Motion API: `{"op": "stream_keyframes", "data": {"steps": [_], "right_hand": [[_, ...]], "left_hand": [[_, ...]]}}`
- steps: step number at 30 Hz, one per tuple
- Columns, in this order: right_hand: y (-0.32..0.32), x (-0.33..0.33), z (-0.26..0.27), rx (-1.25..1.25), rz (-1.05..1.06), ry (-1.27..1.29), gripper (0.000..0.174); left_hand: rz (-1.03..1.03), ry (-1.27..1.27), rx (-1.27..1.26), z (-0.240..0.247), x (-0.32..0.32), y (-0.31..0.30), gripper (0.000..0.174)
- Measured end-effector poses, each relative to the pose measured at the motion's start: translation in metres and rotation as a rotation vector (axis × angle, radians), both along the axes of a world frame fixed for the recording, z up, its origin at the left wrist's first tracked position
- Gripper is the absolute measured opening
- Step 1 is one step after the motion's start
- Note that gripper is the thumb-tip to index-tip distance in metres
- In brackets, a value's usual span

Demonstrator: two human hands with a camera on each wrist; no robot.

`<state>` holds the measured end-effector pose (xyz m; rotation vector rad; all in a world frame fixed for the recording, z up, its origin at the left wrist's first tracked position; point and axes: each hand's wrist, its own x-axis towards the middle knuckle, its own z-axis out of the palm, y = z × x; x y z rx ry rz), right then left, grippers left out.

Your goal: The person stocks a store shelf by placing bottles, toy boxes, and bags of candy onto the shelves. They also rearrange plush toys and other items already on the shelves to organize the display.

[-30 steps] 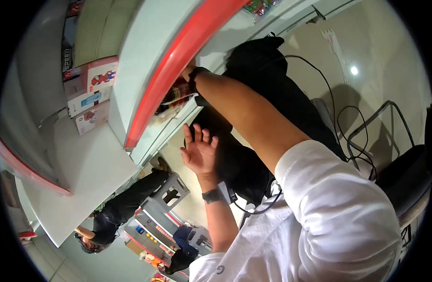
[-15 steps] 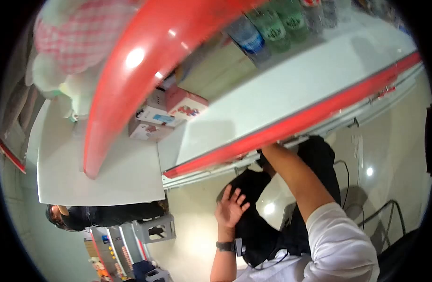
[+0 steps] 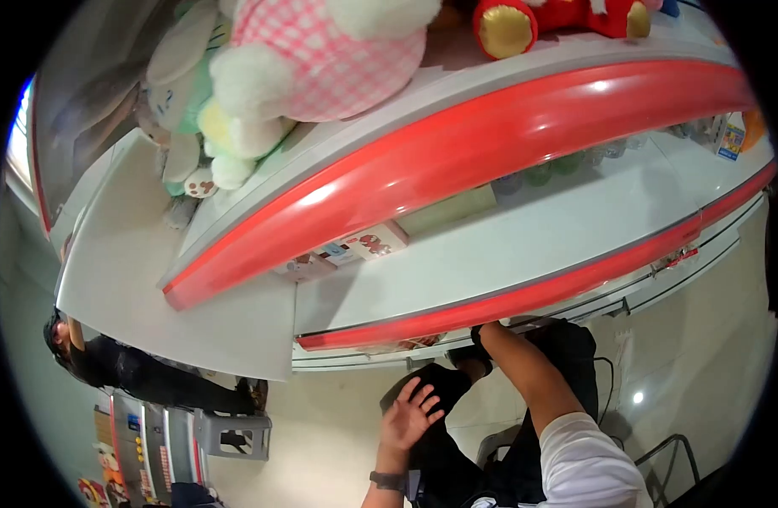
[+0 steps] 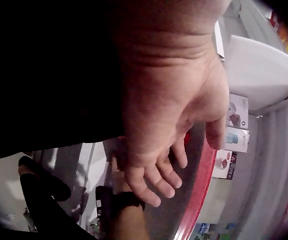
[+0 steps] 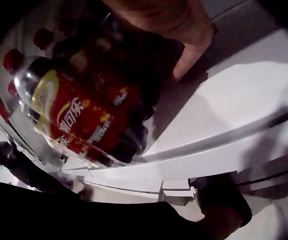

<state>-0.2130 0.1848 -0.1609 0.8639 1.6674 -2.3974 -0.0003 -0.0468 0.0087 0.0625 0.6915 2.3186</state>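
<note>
2 hands. Right hand [image 5: 176,25]: 1 digit shows, extended, pointing to 7 o'clock in the right wrist view; rest is cut off or dark, so can't tell how far spread or whether it grips. Head view hides it under the lower red strip [image 3: 491,306], forearm going in at 4 o'clock from centre.

1 cola pack [image 5: 84,117], 7 to 8 o'clock from that hand and close by, on the white shelf [image 5: 254,82]. At least 2 red caps show; total bottles unclear, too dark.

Left hand [image 3: 413,416]: 6 o'clock in head view, palm up, 5 digits spread and slightly bent, nothing in it, in front of a dark trouser leg [image 3: 435,385].

Further out, clocked from left hand, head view: 3 boxes [image 3: 376,241] at 11, partly behind the upper red strip [image 3: 457,140]. At least 3 plush toys above that, biggest pink check [image 3: 347,63], between 11 and 12. 1 grey stool [image 3: 258,436] at 9, 1 person in dark clothes [image 3: 165,377] past it.
</note>
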Motion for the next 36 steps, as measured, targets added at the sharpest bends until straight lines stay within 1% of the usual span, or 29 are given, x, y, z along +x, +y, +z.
{"op": "stream_keyframes", "data": {"steps": [5, 8, 10, 11, 12, 14, 16, 17, 18, 20, 22, 23, 24, 26, 28, 29, 30, 31, 32, 33, 34, 35, 36], "right_hand": [[0.018, 0.031, 0.016, 0.038, 0.162, -0.044, 0.048], [0.019, 0.071, 0.044, 0.025, 0.404, -0.09, 0.046], [0.025, 0.109, 0.069, -0.01, 0.632, 0.002, 0.031], [0.025, 0.131, 0.088, 0.048, 0.673, 0.109, 0.03], [0.025, 0.153, 0.109, 0.105, 0.719, 0.209, 0.03], [0.034, 0.194, 0.152, 0.25, 0.745, 0.588, 0.028], [0.05, 0.237, 0.234, 0.432, 0.788, 0.667, 0.029], [0.059, 0.252, 0.263, 0.511, 0.779, 0.754, 0.03], [0.069, 0.27, 0.301, 0.601, 0.76, 0.778, 0.03], [0.09, 0.287, 0.331, 0.9, 0.574, 1.06, 0.031], [0.112, 0.303, 0.379, 1.186, 0.383, 1.195, 0.031], [0.122, 0.312, 0.403, 1.35, 0.336, 1.206, 0.031], [0.135, 0.315, 0.416, 1.439, 0.272, 1.208, 0.031], [0.147, 0.313, 0.454, 1.609, 0.041, 1.221, 0.032], [0.162, 0.305, 0.49, 1.822, -0.102, 1.198, 0.029], [0.17, 0.297, 0.507, 1.91, -0.17, 1.186, 0.028], [0.181, 0.283, 0.52, 1.933, -0.272, 1.235, 0.024], [0.193, 0.266, 0.531, 1.953, -0.378, 1.283, 0.02], [0.206, 0.252, 0.54, 1.943, -0.436, 1.254, 0.015], [0.22, 0.24, 0.545, 1.929, -0.489, 1.227, 0.011], [0.237, 0.226, 0.547, 1.943, -0.55, 1.189, 0.011], [0.255, 0.217, 0.546, 1.953, -0.606, 1.151, 0.013], [0.272, 0.212, 0.541, 1.942, -0.605, 1.168, 0.013]], "left_hand": [[0.005, 0.01, 0.049, 0.003, -0.003, 0.005, 0.055], [0.021, 0.009, 0.086, 0.009, 0.001, 0.012, 0.052], [0.035, 0.008, 0.076, 0.006, 0.002, 0.018, 0.05], [0.037, 0.01, 0.084, 0.009, 0.004, 0.024, 0.049], [0.057, -0.008, 0.107, 0.009, 0.007, 0.029, 0.051], [0.049, 0.032, 0.094, 0.013, 0.01, 0.043, 0.047], [0.06, 0.122, 0.025, 0.021, 0.014, 0.06, 0.037], [0.109, 0.171, -0.023, 0.026, 0.018, 0.07, 0.033], [0.155, 0.222, -0.074, 0.033, 0.02, 0.078, 0.029], [0.197, 0.341, -0.143, 0.054, 0.022, 0.086, 0.025], [0.208, 0.524, -0.129, 0.084, 0.013, 0.089, 0.025], [0.274, 0.646, -0.182, 0.106, 0.008, 0.09, 0.025], [0.343, 0.764, -0.237, 0.13, 0.002, 0.09, 0.025], [0.435, 0.954, -0.388, 0.18, -0.01, 0.083, 0.026], [0.63, 1.333, -0.472, 0.229, -0.034, 0.083, 0.031], [0.774, 1.465, -0.617, 0.255, -0.04, 0.085, 0.034], [0.918, 1.595, -0.768, 0.28, -0.045, 0.086, 0.036], [1.033, 1.729, -0.856, 0.305, -0.052, 0.086, 0.035], [1.15, 1.862, -0.945, 0.326, -0.06, 0.085, 0.034], [1.248, 1.951, -0.983, 0.342, -0.07, 0.085, 0.032], [1.353, 2.041, -1.02, 0.358, -0.079, 0.082, 0.03], [1.364, 2.042, -1.033, 0.367, -0.087, 0.076, 0.03], [1.396, 2.063, -1.116, 0.373, -0.097, 0.067, 0.027]]}}
